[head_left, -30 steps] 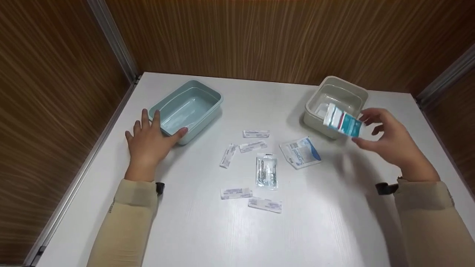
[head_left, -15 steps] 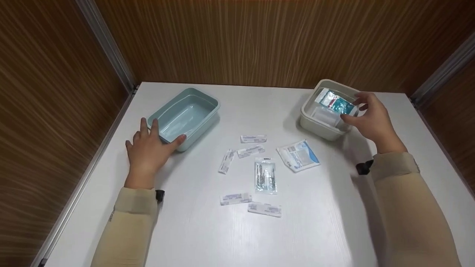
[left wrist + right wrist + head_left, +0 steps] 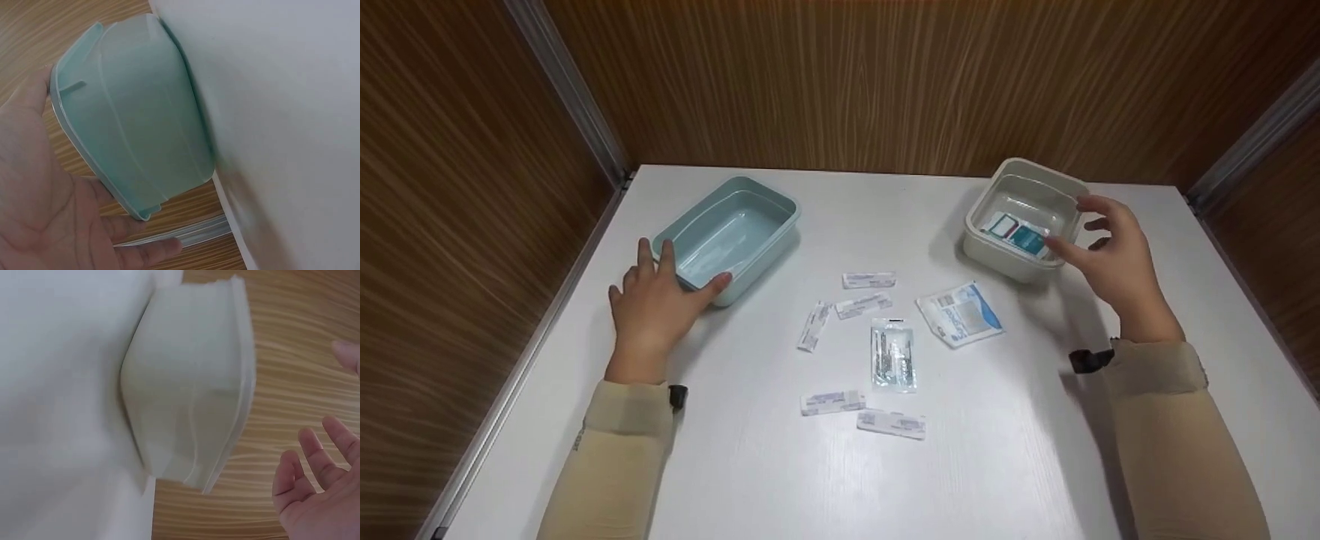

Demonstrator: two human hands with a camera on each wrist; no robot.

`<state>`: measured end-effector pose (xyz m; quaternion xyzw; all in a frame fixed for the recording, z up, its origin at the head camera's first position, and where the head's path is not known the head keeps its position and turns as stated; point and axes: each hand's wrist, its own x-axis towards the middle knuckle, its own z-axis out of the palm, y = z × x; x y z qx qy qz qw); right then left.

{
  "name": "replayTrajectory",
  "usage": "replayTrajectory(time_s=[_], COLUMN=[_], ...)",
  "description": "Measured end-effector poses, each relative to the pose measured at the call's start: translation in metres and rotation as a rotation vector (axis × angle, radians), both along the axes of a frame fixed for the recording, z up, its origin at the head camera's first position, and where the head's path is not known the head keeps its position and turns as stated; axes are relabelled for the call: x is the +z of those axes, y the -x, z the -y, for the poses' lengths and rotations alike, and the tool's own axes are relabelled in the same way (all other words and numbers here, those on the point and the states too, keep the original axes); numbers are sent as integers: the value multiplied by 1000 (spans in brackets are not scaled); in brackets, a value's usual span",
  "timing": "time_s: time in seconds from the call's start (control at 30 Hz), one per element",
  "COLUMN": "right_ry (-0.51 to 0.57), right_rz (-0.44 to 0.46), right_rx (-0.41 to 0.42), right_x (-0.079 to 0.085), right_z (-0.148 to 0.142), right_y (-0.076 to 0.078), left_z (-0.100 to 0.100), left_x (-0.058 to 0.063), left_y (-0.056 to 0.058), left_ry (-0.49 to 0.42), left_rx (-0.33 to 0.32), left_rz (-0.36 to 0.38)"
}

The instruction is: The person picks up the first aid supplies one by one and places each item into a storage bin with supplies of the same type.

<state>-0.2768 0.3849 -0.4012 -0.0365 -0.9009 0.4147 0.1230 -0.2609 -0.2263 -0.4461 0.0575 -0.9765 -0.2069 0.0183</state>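
Note:
My left hand [image 3: 654, 311] is spread across the near end of a blue-green plastic bin [image 3: 769, 259], its thumb and index finger at the rim. In the left wrist view the thumb [image 3: 35, 90] touches the rim and the other fingers extend below it. My right hand [image 3: 1121, 259] hovers over the right rim of a beige bin [image 3: 1006, 259], thumb and fingers apart with nothing between them. Inside that bin lies a teal-and-white packet [image 3: 1026, 238] with a red stripe. The right wrist view shows the fingers loosely bent, away from the bin's wall.
Between the bins, a white-and-blue surgical packet [image 3: 960, 315] and a clear sealed packet [image 3: 894, 356] lie on the white table [image 3: 780, 480]. Several small paper-wrapped strips [image 3: 834, 403] lie around them. Wood-grain panels [image 3: 840, 90] stand behind and at the sides.
My right hand has moved left to the beige bin and let go of the teal-and-white packet, which has dropped inside. The left hand stays at the blue-green bin.

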Motion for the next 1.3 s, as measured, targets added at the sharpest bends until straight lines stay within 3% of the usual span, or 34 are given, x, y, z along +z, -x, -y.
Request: replayTrajectory(time_s=[0.23, 0.43, 0.57, 0.67, 0.97, 1.3], right_ry=[73, 100, 58, 6, -167, -267], right_rz=[-94, -157, -94, -17, 199, 310], right_rx=[59, 269, 435, 514, 601, 677], right_x=[-2, -11, -24, -34, -52, -65], right_z=[25, 41, 50, 56, 62, 66], right_y=[-30, -36, -32, -26, -18, -13], left_z=[2, 6, 6, 5, 10, 13], left_x=[8, 6, 5, 4, -2, -6], left_y=[0, -3, -5, -5, -8, 1], left_ry=[18, 13, 6, 4, -2, 9], left_rx=[-6, -12, -12, -9, -2, -5], left_rz=[9, 43, 46, 41, 53, 41])
